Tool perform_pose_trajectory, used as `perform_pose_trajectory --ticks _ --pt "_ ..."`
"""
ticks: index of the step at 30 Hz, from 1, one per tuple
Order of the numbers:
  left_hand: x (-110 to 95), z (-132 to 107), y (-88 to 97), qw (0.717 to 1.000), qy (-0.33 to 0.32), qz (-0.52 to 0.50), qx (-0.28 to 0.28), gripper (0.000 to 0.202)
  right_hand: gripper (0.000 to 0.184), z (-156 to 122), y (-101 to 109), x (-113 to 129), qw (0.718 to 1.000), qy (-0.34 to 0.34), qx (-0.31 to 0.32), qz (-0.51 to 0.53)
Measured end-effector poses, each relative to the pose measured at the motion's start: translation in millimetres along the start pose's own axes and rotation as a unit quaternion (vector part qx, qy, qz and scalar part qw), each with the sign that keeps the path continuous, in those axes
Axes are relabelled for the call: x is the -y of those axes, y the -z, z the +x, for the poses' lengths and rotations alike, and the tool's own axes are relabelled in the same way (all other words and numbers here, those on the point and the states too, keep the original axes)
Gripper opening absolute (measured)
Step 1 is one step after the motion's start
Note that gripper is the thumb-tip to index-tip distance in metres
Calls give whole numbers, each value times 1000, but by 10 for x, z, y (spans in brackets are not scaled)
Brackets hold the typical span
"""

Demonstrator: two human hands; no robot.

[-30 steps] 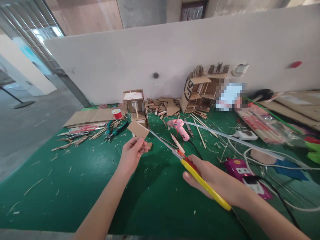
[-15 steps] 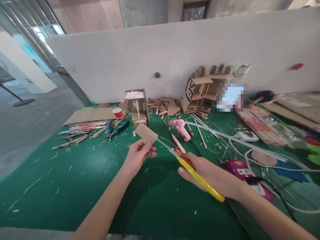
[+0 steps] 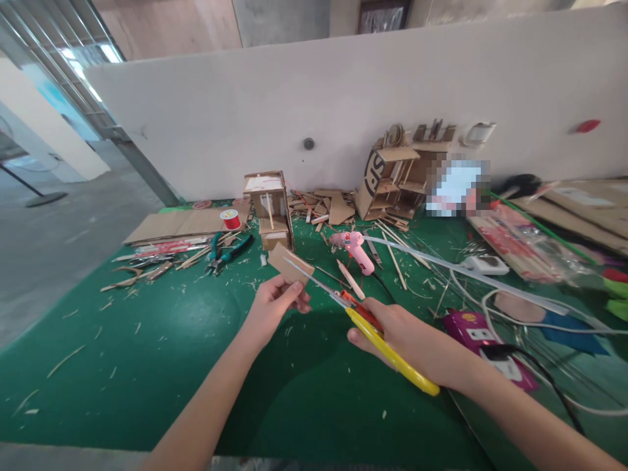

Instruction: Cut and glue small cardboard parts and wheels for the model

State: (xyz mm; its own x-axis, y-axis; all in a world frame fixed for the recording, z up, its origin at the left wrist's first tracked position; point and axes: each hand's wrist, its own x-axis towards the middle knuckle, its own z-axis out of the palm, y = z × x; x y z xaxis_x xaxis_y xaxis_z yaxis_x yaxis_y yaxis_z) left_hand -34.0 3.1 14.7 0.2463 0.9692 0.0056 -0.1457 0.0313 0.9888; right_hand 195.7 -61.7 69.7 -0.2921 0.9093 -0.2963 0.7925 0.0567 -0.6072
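My left hand point(image 3: 280, 299) pinches a small flat piece of cardboard point(image 3: 295, 263) between thumb and fingers, above the green tabletop. In my right hand point(image 3: 409, 337) is a pair of scissors point(image 3: 387, 353) with yellow and orange-red handles. Their blades point up and left and lie across the cardboard piece; one blade shows on its near face. Whether the far blade is behind the card cannot be seen. Just beyond the cardboard stands a small cardboard structure point(image 3: 269, 212) with a stick on its front. A pink glue gun point(image 3: 360, 252) lies beyond the scissors.
Green-handled pliers point(image 3: 228, 255) and a red thread spool point(image 3: 230, 219) lie at left. Cardboard scraps point(image 3: 338, 208) and a shelf-like cardboard model point(image 3: 387, 180) stand along the white panel point(image 3: 235, 124). At right are a purple power strip point(image 3: 471, 333), cables and a blurred lit screen point(image 3: 456, 186).
The cardboard piece has shifted slightly right, farther between the scissor blades. My right hand with the scissors has stayed almost in place.
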Motion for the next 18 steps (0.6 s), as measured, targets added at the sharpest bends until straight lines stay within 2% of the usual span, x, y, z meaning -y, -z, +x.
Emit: perform_pose_trajectory --ticks 6,11,18 --pt "-20 -5 2 1000 -6 14 -3 27 47 25 -27 -18 1000 -3 -9 -22" --pt "-27 -26 -36 999 -28 33 -19 28 44 -30 19 -61 999 42 7 -1" --pt "2 -38 -48 999 -43 -15 -28 28 43 -66 21 -131 998 58 29 18"
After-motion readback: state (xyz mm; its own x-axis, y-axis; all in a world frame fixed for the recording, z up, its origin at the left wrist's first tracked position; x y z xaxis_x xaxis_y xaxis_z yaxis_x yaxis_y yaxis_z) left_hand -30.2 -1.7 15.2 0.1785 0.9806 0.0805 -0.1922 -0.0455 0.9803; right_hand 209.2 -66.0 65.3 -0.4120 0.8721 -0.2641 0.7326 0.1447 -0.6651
